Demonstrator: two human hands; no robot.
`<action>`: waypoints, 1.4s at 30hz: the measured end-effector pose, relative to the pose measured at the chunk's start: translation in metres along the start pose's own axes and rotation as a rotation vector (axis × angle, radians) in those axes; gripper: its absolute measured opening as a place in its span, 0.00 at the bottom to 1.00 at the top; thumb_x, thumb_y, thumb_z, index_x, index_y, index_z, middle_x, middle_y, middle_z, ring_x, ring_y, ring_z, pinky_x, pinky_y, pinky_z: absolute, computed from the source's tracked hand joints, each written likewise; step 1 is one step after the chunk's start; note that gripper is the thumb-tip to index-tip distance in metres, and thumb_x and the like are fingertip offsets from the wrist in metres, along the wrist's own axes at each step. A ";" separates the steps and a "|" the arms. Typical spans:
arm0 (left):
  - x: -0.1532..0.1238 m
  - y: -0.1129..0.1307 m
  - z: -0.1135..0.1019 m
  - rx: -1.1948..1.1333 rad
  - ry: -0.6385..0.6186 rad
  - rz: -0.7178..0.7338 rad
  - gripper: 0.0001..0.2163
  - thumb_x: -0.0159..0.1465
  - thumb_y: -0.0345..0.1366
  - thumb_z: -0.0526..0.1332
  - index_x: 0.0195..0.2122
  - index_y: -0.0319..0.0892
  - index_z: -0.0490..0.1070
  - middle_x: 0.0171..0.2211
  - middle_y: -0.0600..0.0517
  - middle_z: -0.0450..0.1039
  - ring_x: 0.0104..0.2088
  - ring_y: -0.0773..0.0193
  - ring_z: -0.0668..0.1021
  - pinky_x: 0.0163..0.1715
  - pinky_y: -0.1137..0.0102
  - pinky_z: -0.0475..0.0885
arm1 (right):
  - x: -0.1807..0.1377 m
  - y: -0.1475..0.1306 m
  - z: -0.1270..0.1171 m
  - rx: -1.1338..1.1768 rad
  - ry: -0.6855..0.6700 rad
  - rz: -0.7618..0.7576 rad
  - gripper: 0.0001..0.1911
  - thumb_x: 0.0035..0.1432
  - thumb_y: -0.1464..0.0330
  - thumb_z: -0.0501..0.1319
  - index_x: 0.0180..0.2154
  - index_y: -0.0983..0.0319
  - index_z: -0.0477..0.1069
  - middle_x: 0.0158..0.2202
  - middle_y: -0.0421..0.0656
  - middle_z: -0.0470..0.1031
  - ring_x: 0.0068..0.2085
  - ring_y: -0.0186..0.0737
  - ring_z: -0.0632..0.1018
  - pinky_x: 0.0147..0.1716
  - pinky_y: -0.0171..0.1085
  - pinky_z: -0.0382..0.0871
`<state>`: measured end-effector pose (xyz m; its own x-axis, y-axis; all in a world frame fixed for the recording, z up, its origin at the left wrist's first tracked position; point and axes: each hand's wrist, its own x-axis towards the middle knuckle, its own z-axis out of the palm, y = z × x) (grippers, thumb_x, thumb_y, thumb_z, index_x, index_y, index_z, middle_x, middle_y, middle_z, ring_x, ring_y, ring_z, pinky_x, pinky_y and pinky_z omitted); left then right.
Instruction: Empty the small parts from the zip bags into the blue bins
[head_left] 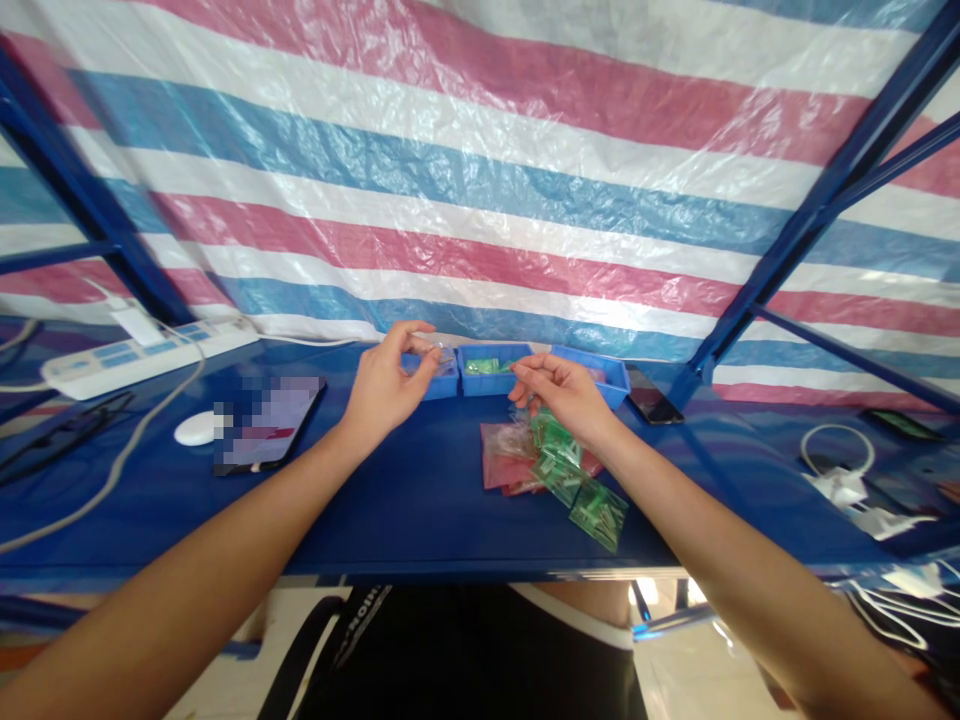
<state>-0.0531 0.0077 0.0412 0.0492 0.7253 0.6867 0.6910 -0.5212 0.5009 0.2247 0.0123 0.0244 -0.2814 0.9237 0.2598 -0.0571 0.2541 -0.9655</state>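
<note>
My left hand [391,378] reaches over the left blue bin [448,386], thumb and fingertips close together by some clear plastic in it. Whether they grip that plastic is too small to tell. In front of the middle blue bin [495,383] my right hand [564,392] is closed in a pinch; what sits between its fingertips I cannot make out. Small green packets [481,366] lie in the middle bin. Below my right hand is a loose pile of green plastic bags [600,514] with small pieces inside, partly on top of pink bags [499,458].
The right blue bin [613,376] stands partly behind my right hand, with a dark phone [654,395] beside it. On the left are another phone [279,425], a white oval object [195,429] and a white power strip [150,357] with cables. A striped sheet [480,200] hangs behind.
</note>
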 end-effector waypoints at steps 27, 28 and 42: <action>-0.014 0.009 0.025 -0.005 -0.318 0.444 0.10 0.76 0.38 0.58 0.47 0.43 0.80 0.49 0.44 0.80 0.52 0.53 0.79 0.60 0.55 0.72 | -0.018 -0.006 -0.001 -0.943 -0.625 -0.466 0.40 0.45 0.48 0.81 0.56 0.57 0.77 0.52 0.46 0.81 0.54 0.54 0.77 0.59 0.51 0.68; -0.015 0.010 0.026 -0.011 -0.329 0.446 0.10 0.76 0.38 0.58 0.46 0.43 0.80 0.49 0.44 0.81 0.51 0.53 0.79 0.59 0.55 0.72 | -0.019 -0.006 0.000 -0.948 -0.634 -0.464 0.40 0.45 0.48 0.81 0.56 0.57 0.77 0.53 0.47 0.81 0.54 0.55 0.77 0.60 0.52 0.68; -0.015 0.014 0.023 -0.072 -0.306 0.334 0.12 0.76 0.42 0.58 0.44 0.43 0.80 0.44 0.46 0.81 0.48 0.54 0.80 0.56 0.58 0.72 | -0.030 -0.015 0.019 -0.787 -0.606 -0.575 0.04 0.59 0.72 0.72 0.36 0.57 0.81 0.56 0.47 0.76 0.59 0.50 0.76 0.64 0.52 0.68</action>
<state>-0.0276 -0.0002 0.0261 0.4789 0.6057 0.6354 0.5495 -0.7713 0.3211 0.2159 -0.0248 0.0307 -0.8345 0.3780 0.4008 0.2285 0.8995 -0.3725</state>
